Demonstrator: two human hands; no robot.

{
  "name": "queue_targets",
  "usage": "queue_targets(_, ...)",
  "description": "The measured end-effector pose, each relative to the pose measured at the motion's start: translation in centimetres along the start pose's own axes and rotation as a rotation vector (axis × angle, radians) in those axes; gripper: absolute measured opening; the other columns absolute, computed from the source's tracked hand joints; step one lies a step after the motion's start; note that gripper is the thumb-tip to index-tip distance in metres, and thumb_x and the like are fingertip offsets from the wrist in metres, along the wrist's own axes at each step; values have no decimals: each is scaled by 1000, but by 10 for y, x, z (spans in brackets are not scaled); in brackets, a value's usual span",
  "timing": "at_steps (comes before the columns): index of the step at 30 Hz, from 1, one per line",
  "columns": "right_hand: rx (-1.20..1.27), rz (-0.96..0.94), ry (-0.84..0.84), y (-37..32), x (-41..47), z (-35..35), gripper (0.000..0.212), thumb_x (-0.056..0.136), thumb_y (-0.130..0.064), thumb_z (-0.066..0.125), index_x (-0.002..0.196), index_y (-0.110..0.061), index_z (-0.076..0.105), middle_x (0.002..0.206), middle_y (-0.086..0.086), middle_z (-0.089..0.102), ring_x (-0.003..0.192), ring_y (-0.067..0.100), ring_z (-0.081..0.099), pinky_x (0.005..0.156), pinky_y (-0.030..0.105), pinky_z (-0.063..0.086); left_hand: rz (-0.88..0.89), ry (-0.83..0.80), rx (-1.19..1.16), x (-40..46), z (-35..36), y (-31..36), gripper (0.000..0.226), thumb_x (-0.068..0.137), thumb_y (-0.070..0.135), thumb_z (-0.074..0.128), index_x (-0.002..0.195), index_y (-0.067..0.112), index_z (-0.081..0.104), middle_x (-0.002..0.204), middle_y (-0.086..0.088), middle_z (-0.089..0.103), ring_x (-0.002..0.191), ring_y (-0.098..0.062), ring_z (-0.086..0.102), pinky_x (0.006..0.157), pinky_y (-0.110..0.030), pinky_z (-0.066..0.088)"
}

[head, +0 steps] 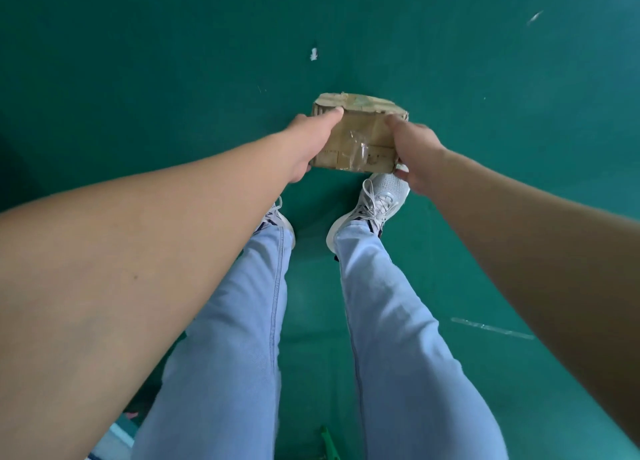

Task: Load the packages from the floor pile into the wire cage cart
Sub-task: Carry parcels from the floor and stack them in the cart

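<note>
A small brown cardboard package point(358, 137), wrapped with clear tape, is held in front of me above the green floor. My left hand point(311, 141) grips its left side, thumb lying along the top edge. On the right side my right hand point(414, 151) grips it, fingers curled over the top and thumb under the near corner. Neither the floor pile nor the wire cage cart is in view.
Green floor point(173, 61) fills the view, with a few white scuffs point(314, 54) and a tape strip point(491, 328). My legs in light blue jeans and white sneakers point(375, 203) stand below the package. A green object point(329, 442) pokes in at the bottom edge.
</note>
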State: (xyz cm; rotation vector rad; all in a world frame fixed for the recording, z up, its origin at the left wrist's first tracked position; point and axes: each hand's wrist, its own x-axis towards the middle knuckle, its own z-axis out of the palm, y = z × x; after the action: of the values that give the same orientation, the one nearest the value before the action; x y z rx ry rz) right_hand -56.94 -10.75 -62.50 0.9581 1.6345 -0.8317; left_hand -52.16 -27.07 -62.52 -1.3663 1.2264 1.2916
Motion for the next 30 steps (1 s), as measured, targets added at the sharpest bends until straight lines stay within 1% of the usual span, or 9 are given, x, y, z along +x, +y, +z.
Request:
queue_targets(3,58,3,0,0,-46,0,45,100,-53,55,131,-21,47,111,-1,64,83,13,67,63,29,54,-16,19,-106,-41,-16,0,104,64,82,63,147,26,38,143,-3,55,123,-28,58,107,-53,44)
queue_targets(8,170,-16,-9,-6,-153,12,66,79,-74,64,119,-27,43,117,4,60,100,23,67,87,47,60,-24,50,-354,-125,-56,-7,116,34,88,78,130,27,54,124,-8,66,98,-30,72,78,-51,61)
queue_targets(10,188,-20,-13,-12,-198,15,70,63,-80,68,107,-31,44,121,6,60,102,26,69,86,52,61,6,81,-359,-161,-74,-15,123,26,86,82,129,25,54,125,-9,66,102,-32,71,85,-52,59)
queue_targets(12,190,-50,-48,-23,-261,18,65,65,-75,71,104,-30,44,121,8,60,102,27,70,87,53,61,16,100,-365,-214,-100,-20,132,16,88,82,130,29,53,132,-9,64,112,-34,67,94,-56,54)
queue_targets(17,173,-137,-162,-51,-403,27,95,53,-75,74,128,-24,44,119,9,67,102,25,71,92,46,60,106,111,-457,-360,-156,-23,117,34,84,82,132,26,52,134,-11,62,114,-33,65,95,-53,55)
queue_targets(20,91,-197,-243,-61,-475,37,104,51,-78,77,135,-22,51,116,11,74,99,26,74,90,44,61,194,166,-553,-454,-186,-31,88,66,72,81,128,21,45,125,-12,63,103,-27,67,74,-37,59)
queue_targets(22,43,-246,-284,-64,-522,44,99,56,-80,75,135,-26,52,117,8,73,104,27,72,92,49,58,229,192,-618,-496,-200,-42,68,83,60,76,129,21,43,115,-9,64,88,-20,66,57,-29,55)
queue_targets(25,11,-310,-312,-62,-593,49,72,76,-66,72,132,-27,49,119,5,67,104,25,69,80,42,56,274,184,-742,-554,-210,-64,66,85,58,75,133,23,48,118,-7,68,85,-18,68,54,-26,55)
queue_targets(30,-82,-444,-360,-56,-664,56,66,84,-53,74,137,-22,49,120,4,64,99,21,68,78,41,61,382,248,-1006,-623,-212,-106,74,76,57,82,132,21,51,117,-6,70,95,-21,70,73,-36,60)
